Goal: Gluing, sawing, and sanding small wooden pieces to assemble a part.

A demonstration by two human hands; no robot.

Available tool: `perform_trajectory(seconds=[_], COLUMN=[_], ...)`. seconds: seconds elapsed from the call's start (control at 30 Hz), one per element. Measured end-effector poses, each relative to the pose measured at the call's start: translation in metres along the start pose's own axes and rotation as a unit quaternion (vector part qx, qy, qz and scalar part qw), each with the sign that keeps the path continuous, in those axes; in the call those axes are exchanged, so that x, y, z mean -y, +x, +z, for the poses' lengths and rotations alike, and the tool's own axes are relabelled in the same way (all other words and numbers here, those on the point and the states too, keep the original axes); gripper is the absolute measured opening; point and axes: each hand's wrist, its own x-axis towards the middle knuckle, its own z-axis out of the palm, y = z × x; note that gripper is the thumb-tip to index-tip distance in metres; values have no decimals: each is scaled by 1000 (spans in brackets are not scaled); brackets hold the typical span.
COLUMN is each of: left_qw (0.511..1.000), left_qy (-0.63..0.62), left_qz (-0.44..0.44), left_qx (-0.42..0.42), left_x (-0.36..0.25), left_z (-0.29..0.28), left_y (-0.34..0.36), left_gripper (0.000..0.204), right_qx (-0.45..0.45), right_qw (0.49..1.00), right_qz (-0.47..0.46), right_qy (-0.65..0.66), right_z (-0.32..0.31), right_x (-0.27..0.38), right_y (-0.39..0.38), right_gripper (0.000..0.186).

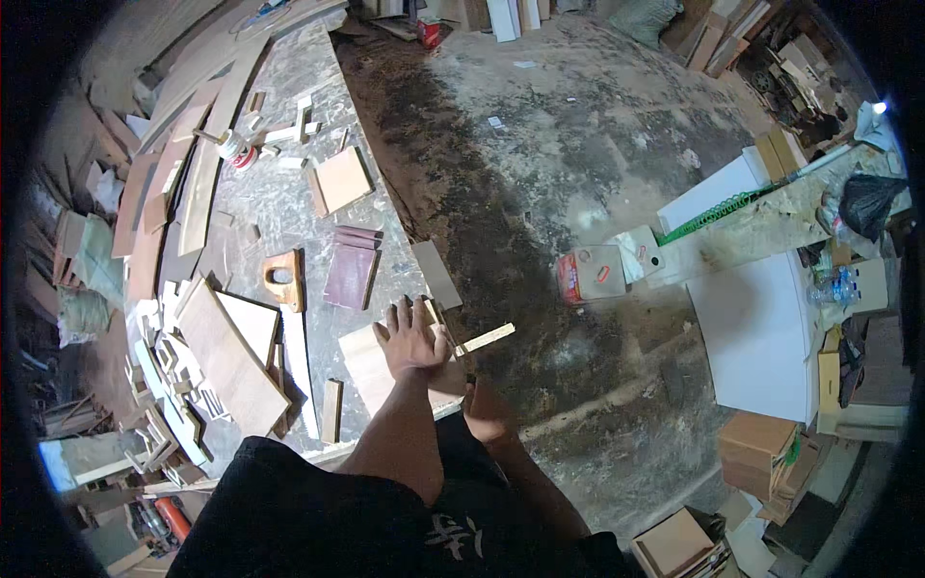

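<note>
On the workbench's near edge, my left hand [412,342] lies open, fingers spread over a pale plywood board [366,371]. A narrow light wood strip [489,336] sticks out beyond the bench's right edge beside that hand. My right hand [488,416] is low at the board's right edge; its fingers are hidden and blurred, so I cannot tell what they hold. Left of the board lie a handsaw [282,279] with a wooden handle and a short wood block [332,409]. Above the board is a stack of dark purple-brown pieces [349,270].
The bench [241,222] carries planks [207,193], offcuts [173,356], a white-and-red container [236,151] and a square piece [342,178]. On the right, past the stained floor [549,144], are a red-labelled can [578,275], white panels [747,337], green coiled hose [713,212] and cardboard boxes [756,453].
</note>
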Motion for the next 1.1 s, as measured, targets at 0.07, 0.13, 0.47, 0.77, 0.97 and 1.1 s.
perform_trajectory(seconds=[0.07, 0.13, 0.47, 0.77, 0.97, 1.1], left_qw=[1000, 1000, 1000, 1000, 1000, 1000], left_qy=[-4, -7, 2, 1, 5, 8], left_qz=[-2, 2, 4, -3, -3, 1], left_qx=[22, -3, -3, 11, 26, 18], left_x=[-2, -2, -1, 4, -2, 1], left_z=[-2, 0, 4, 1, -1, 3], left_y=[0, -1, 0, -1, 0, 1], left_gripper=[78, 76, 79, 80, 79, 79], right_qx=[-18, -40, 85, 108, 82, 199], right_qw=[1000, 999, 995, 994, 997, 979], right_qz=[-1, -3, -21, 23, 17, 47], right_qy=[7, 15, -40, -2, -6, -21], right_z=[-6, -11, 1, -32, -28, -47], right_x=[4, 7, -6, 19, 18, 25], right_y=[7, 10, 1, 15, 9, 22], right_gripper=[23, 23, 35, 23, 23, 23])
